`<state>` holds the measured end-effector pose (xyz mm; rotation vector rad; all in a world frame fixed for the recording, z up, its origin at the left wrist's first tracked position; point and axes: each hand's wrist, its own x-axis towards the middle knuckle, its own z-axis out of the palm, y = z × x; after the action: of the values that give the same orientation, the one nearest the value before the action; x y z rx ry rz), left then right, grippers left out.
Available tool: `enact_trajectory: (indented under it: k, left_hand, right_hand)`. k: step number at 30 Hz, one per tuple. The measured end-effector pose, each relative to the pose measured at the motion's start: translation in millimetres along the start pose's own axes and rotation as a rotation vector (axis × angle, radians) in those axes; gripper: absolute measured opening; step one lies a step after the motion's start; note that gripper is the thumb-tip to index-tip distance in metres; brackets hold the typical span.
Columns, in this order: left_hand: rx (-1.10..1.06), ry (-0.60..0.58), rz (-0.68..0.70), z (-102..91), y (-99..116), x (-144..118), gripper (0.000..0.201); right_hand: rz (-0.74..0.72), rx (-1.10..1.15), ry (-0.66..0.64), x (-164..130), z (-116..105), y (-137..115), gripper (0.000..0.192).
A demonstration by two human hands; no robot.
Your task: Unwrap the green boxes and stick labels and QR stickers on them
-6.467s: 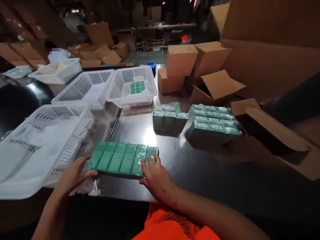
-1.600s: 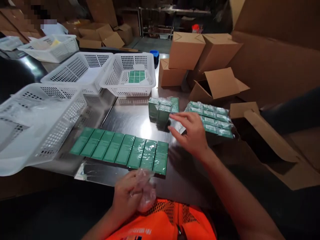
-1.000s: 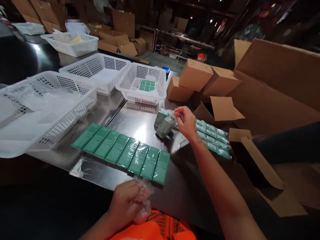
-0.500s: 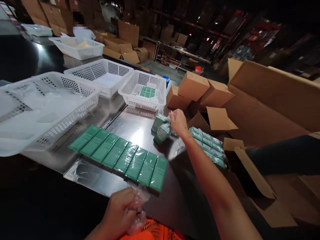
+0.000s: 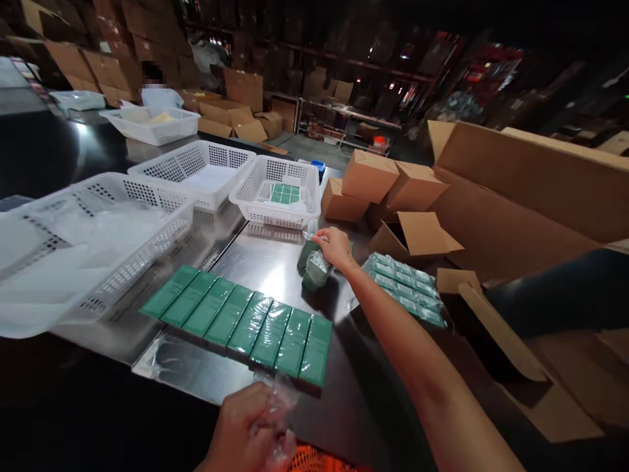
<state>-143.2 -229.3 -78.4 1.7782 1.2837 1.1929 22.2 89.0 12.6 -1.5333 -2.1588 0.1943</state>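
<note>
My right hand (image 5: pixel 335 246) reaches out over the steel table (image 5: pixel 265 252) and grips the clear wrap on a small bundle of green boxes (image 5: pixel 313 265). Close to my body, my left hand (image 5: pixel 246 429) is closed on crumpled clear plastic film (image 5: pixel 280 419). A row of several flat green boxes (image 5: pixel 240 321) lies side by side on the table between the two hands. To the right of my forearm sits a wrapped pack of green boxes (image 5: pixel 403 288).
Three white perforated baskets stand at left: a near one (image 5: pixel 98 242) with plastic film, a middle one (image 5: pixel 194 174), and one (image 5: pixel 275 193) holding green boxes. Brown cartons (image 5: pixel 388 183) and a large open carton (image 5: pixel 515 196) crowd the right. A person sits far back left.
My right hand moved from the wrapped pack to the small bundle, took hold of its wrap and pulled it. The left hand kept the crumpled film. The view tilted up.
</note>
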Motion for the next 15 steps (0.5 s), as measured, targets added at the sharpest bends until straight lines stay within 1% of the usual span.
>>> enact_trajectory:
  k: [1, 3, 7, 8, 10, 12, 13, 14, 15]
  left_hand:
    - [0.001, 0.01, -0.001, 0.9, -3, -2, 0.02]
    - [-0.028, 0.065, -0.023, 3.7, -9, -6, 0.016]
    - [-0.1, 0.234, -0.176, 10.1, -13, -14, 0.01]
    - [-0.12, 0.276, -0.217, 10.6, -12, -15, 0.012]
    - [-0.176, 0.335, -0.276, 7.8, -6, -14, 0.032]
    - [-0.216, 0.381, -0.303, -1.0, 2, -6, 0.053]
    - [-0.216, 0.408, -0.298, -7.6, 6, 0, 0.061]
    - [-0.21, 0.431, -0.267, -15.2, 9, 7, 0.071]
    - [-0.203, 0.457, -0.216, -23.0, 11, 15, 0.087]
  right_hand:
    - [-0.001, -0.001, 0.008, 0, -4, 0, 0.015]
    - [-0.011, -0.003, 0.031, -1, -13, -2, 0.016]
    - [-0.044, -0.006, 0.07, 3, -33, -9, 0.015]
    - [-0.047, -0.007, 0.082, 5, -39, -12, 0.016]
    - [-0.036, -0.008, 0.132, 7, -53, -20, 0.021]
    - [-0.049, -0.01, 0.217, 1, -67, -33, 0.026]
    - [-0.105, 0.0, 0.245, -8, -73, -43, 0.026]
    - [-0.195, 0.016, 0.248, -21, -78, -54, 0.026]
    - [-0.317, 0.038, 0.226, -38, -81, -66, 0.027]
